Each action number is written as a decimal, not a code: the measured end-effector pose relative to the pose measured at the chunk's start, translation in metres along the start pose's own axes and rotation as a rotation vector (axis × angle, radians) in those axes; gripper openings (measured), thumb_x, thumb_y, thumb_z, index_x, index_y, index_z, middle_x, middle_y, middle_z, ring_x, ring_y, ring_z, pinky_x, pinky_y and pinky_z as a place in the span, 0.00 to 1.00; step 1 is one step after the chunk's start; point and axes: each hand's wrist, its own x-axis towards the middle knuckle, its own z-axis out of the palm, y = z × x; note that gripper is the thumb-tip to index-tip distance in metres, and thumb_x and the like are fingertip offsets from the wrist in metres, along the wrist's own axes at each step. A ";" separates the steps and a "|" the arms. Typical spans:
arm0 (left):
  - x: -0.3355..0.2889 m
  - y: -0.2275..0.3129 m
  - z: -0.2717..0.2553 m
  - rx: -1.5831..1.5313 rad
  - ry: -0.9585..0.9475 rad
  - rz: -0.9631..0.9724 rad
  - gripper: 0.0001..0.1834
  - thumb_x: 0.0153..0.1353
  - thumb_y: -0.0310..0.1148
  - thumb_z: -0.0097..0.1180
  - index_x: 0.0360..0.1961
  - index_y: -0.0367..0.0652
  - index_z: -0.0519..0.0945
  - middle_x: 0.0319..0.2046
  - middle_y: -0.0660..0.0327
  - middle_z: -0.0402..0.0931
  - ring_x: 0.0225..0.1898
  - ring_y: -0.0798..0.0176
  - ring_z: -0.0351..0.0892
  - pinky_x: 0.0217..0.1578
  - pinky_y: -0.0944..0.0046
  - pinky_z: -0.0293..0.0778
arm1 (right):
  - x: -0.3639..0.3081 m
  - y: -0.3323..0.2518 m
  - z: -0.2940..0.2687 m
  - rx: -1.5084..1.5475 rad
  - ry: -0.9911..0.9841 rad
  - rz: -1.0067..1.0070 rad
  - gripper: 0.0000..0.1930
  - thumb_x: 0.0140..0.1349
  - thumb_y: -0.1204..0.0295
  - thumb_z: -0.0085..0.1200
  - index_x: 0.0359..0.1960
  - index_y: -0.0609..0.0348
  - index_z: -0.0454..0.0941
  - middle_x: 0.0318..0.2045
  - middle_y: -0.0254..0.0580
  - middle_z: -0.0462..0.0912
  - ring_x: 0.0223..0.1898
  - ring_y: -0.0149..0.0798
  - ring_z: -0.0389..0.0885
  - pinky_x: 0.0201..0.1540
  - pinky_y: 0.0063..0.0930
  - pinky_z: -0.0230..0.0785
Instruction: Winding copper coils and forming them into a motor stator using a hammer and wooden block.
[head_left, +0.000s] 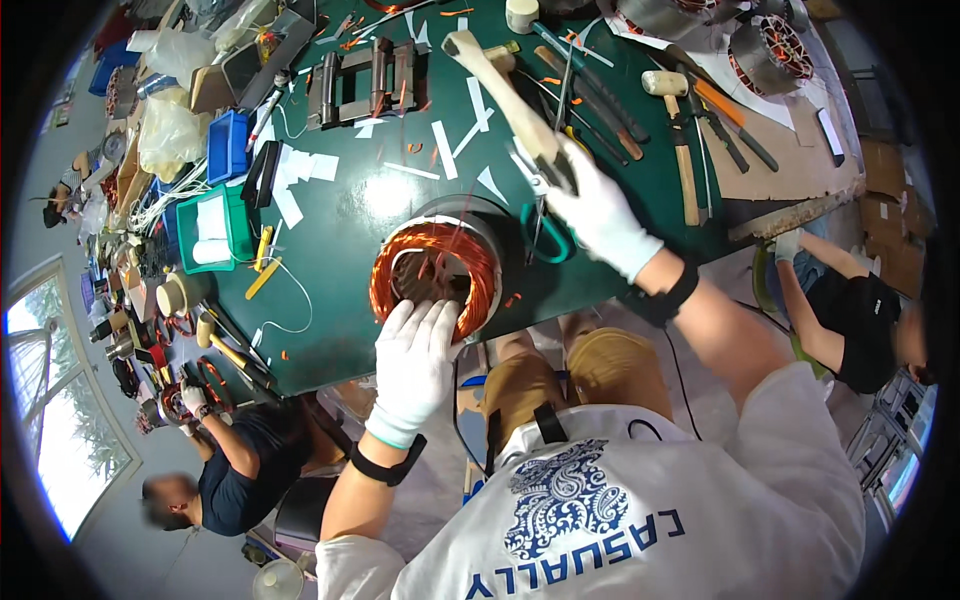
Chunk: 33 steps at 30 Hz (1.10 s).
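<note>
Coil (484, 272) sits near the edge of the table (335, 335), the left hand (415, 362) laid on its rim, fingers together (pinching or not, I cannot tell), while the right hand (602, 215) clasps a wooden tool (505, 95). A careless swing could nick the wire; a hard shove could tip the coil off.

The left hand (414, 358) touches a copper coil (424, 241); the right hand (602, 214) grips a wooden tool (502, 97).

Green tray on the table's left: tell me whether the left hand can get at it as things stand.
Probably yes: the left hand rests on the copper coil, and past it just small yellow pieces and a thin white cord lie before the green tray.
</note>
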 end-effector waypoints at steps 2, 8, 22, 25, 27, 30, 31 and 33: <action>-0.003 0.008 0.004 0.032 0.052 -0.112 0.30 0.47 0.31 0.70 0.55 0.35 0.80 0.49 0.52 0.84 0.51 0.50 0.83 0.62 0.45 0.71 | -0.030 -0.027 0.014 0.162 -0.120 0.190 0.36 0.65 0.69 0.58 0.75 0.54 0.59 0.40 0.58 0.83 0.35 0.51 0.85 0.41 0.40 0.79; 0.001 0.026 0.023 0.047 0.110 -0.221 0.34 0.45 0.32 0.74 0.57 0.37 0.79 0.46 0.54 0.83 0.52 0.52 0.81 0.63 0.49 0.69 | -0.096 0.021 0.072 0.071 -0.130 0.065 0.36 0.64 0.76 0.58 0.74 0.67 0.58 0.60 0.64 0.75 0.62 0.57 0.77 0.64 0.40 0.70; -0.001 0.031 -0.005 0.035 0.017 -0.234 0.35 0.49 0.30 0.70 0.61 0.36 0.77 0.53 0.53 0.81 0.61 0.47 0.76 0.68 0.40 0.62 | 0.039 -0.047 -0.075 0.471 0.121 0.180 0.36 0.72 0.70 0.55 0.80 0.41 0.55 0.39 0.33 0.80 0.27 0.22 0.75 0.25 0.16 0.71; -0.008 0.014 0.003 0.043 0.006 -0.126 0.34 0.48 0.30 0.69 0.60 0.36 0.77 0.53 0.53 0.81 0.59 0.48 0.78 0.67 0.41 0.64 | -0.013 -0.038 -0.036 0.109 -0.379 -0.204 0.37 0.69 0.71 0.57 0.79 0.44 0.56 0.49 0.38 0.82 0.28 0.27 0.78 0.32 0.24 0.77; -0.008 0.016 0.002 -0.029 -0.003 -0.177 0.34 0.48 0.29 0.69 0.59 0.36 0.78 0.53 0.52 0.82 0.58 0.49 0.79 0.66 0.43 0.66 | -0.002 -0.054 -0.046 -0.138 -0.673 -0.313 0.37 0.67 0.71 0.58 0.78 0.45 0.60 0.56 0.41 0.83 0.31 0.29 0.80 0.37 0.26 0.78; -0.007 0.021 0.004 0.009 0.016 -0.180 0.34 0.47 0.28 0.69 0.59 0.36 0.78 0.52 0.51 0.82 0.57 0.49 0.80 0.66 0.44 0.67 | 0.049 -0.053 -0.080 -0.026 -0.412 0.178 0.33 0.71 0.72 0.55 0.77 0.47 0.61 0.44 0.33 0.85 0.28 0.20 0.74 0.33 0.19 0.73; -0.006 0.023 0.007 0.020 0.024 -0.196 0.35 0.46 0.28 0.70 0.59 0.36 0.78 0.51 0.51 0.82 0.57 0.49 0.80 0.66 0.44 0.67 | 0.046 -0.053 -0.076 -0.028 -0.411 0.183 0.33 0.71 0.72 0.55 0.77 0.47 0.61 0.44 0.33 0.85 0.28 0.20 0.74 0.33 0.19 0.73; -0.002 0.029 0.010 0.010 0.043 -0.216 0.35 0.46 0.28 0.71 0.59 0.36 0.78 0.51 0.52 0.82 0.57 0.49 0.79 0.65 0.44 0.67 | 0.039 -0.052 -0.062 0.341 -0.260 0.435 0.21 0.72 0.66 0.56 0.65 0.47 0.70 0.32 0.32 0.81 0.23 0.22 0.72 0.22 0.19 0.68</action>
